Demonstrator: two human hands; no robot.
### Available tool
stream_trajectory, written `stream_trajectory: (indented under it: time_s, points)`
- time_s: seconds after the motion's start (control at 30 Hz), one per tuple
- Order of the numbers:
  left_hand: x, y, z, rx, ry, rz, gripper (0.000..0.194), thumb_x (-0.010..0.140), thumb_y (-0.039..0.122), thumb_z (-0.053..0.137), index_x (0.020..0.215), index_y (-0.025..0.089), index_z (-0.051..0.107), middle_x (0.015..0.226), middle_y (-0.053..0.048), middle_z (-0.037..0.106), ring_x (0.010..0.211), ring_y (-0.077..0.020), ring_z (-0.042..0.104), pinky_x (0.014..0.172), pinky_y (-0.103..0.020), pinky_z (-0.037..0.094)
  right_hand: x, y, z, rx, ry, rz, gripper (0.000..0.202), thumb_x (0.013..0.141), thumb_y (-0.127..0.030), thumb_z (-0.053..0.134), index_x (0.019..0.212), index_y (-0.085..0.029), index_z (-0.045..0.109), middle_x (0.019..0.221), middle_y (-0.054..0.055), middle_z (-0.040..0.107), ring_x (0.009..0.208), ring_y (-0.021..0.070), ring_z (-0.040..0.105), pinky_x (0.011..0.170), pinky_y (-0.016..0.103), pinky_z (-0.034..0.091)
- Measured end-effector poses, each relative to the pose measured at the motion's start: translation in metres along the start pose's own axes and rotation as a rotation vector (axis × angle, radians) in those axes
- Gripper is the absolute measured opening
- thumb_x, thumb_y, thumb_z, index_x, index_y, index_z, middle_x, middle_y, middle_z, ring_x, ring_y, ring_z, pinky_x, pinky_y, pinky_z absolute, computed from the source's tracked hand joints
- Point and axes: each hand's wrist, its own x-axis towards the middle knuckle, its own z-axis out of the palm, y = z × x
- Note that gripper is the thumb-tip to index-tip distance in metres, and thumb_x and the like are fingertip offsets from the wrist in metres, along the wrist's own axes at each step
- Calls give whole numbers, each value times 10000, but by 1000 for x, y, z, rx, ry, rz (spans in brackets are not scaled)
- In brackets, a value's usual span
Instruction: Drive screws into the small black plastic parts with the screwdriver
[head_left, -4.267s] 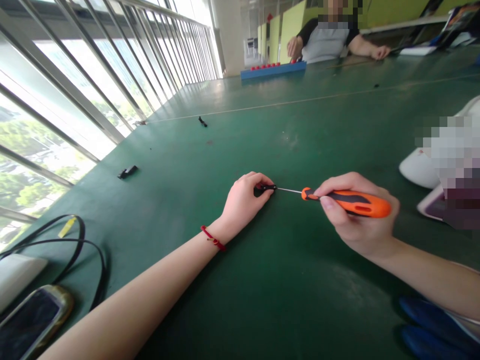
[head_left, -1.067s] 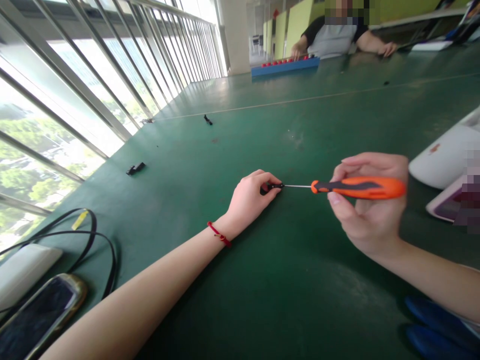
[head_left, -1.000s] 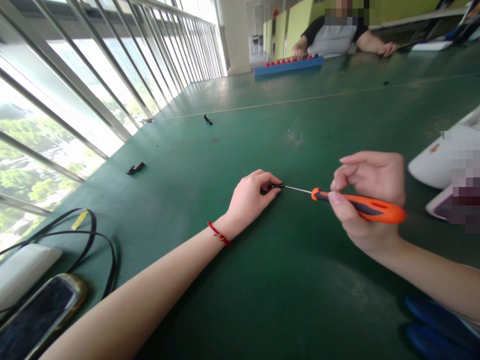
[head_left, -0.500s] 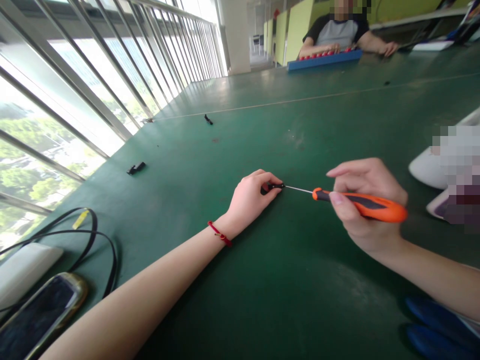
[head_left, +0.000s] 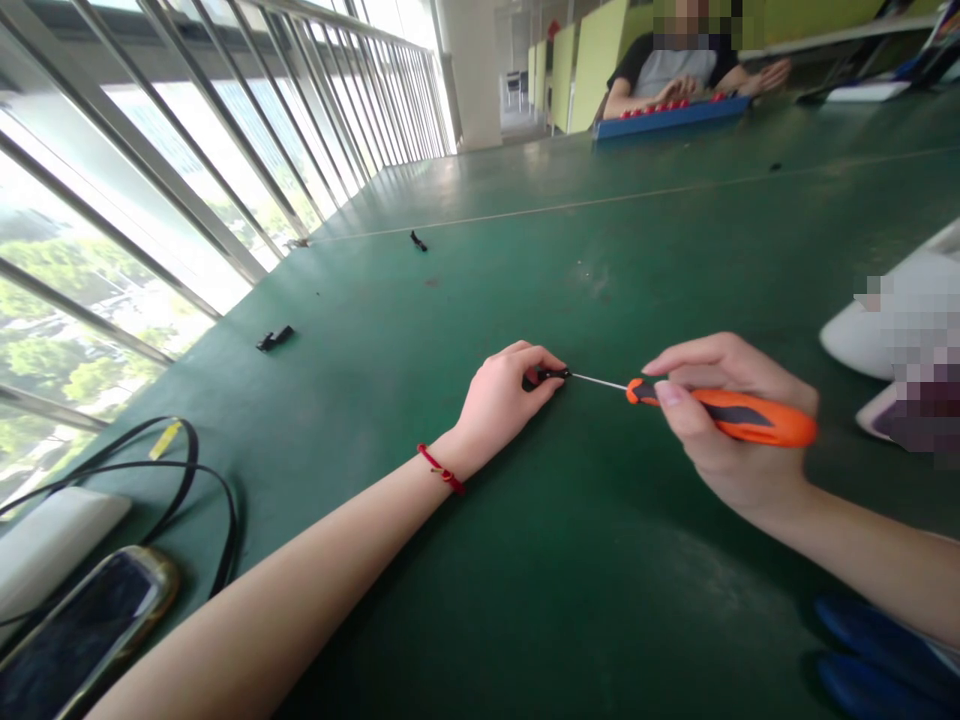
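My left hand [head_left: 508, 395] rests on the green table [head_left: 465, 600], pinching a small black part [head_left: 553, 374] between thumb and fingers. Most of that part is covered by the fingers, so its kind does not show. A screwdriver [head_left: 750, 417] with an orange and black handle lies in my right hand [head_left: 739, 440]. Its thin metal shaft points left, and the tip meets the right end of the black part. Thumb and fingers of my right hand are around the handle, the index finger bent above it.
At left are a phone [head_left: 90, 630], a white box-shaped object [head_left: 56, 545] and a looped black cable [head_left: 234, 520]. Black pieces [head_left: 275, 338] lie farther out, beside the metal railing [head_left: 247, 190]. Across the table a person [head_left: 671, 75] sits behind a blue tray [head_left: 675, 118] holding red items.
The fingers of my right hand have shifted slightly on the screwdriver handle. My left hand stays in place with the black part. Across the table, the person's hand has lifted and the blue tray sits farther right.
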Motion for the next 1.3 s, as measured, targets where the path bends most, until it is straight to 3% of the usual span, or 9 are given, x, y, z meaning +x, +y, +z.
stream_trajectory:
  time_s: [0.23,0.3,0.43,0.53,0.67,0.77,0.9,1.13,1.3]
  points:
    - [1,0,0,3,-3,6,147,798,186,582,900,180,687,898,-23,645,740,-118,580,689,-241,483,3,5,4,211,140,-63,371,659,-122,677,988,-259,576,866,23,517,617,147,542,586,342,478]
    - [1,0,0,3,-5,2,146,796,186,585,900,179,687,898,-25,645,740,-119,580,694,-242,484,3,6,4,221,94,-31,379,676,-137,668,1017,-263,561,771,3,513,583,147,519,527,327,444]
    - [0,1,0,-5,-10,3,147,792,174,582,897,180,686,904,-26,645,745,-119,582,696,-241,481,0,1,0,57,-3,-4,132,764,-201,620,879,-259,595,496,-54,452,435,129,448,455,310,369]
    - [0,1,0,-7,-8,2,149,793,176,581,899,181,686,902,-24,645,743,-118,579,690,-241,477,-1,0,0,44,55,-7,118,759,-217,631,857,-273,595,625,-16,541,506,148,512,457,316,407]
    - [0,1,0,9,3,-8,145,792,190,585,898,184,684,872,-20,642,725,-117,574,673,-241,471,2,5,5,187,135,-20,309,685,-203,683,953,-294,558,865,36,542,691,197,563,572,363,491]
    - [0,1,0,13,1,-4,145,795,195,584,900,187,683,879,-20,645,731,-117,577,683,-243,474,3,6,3,197,68,11,329,696,-213,668,992,-285,544,710,-4,514,565,166,510,498,331,430]
    - [0,0,0,9,0,0,147,798,194,580,903,192,683,894,-21,649,736,-117,579,684,-242,476,0,1,-1,3,-33,4,26,788,-252,590,814,-252,594,517,-44,506,486,147,516,519,317,403]
    - [0,-1,0,3,0,4,151,800,200,580,909,181,682,876,-24,636,732,-119,572,673,-241,473,2,8,4,175,127,-27,285,682,-174,672,928,-272,567,871,35,546,714,190,567,618,354,488]
    - [-1,-2,1,12,-8,21,152,806,214,575,914,188,678,879,-22,632,731,-118,569,678,-237,475,0,7,2,116,26,34,210,718,-203,644,905,-253,565,649,-31,519,527,138,508,504,311,411]
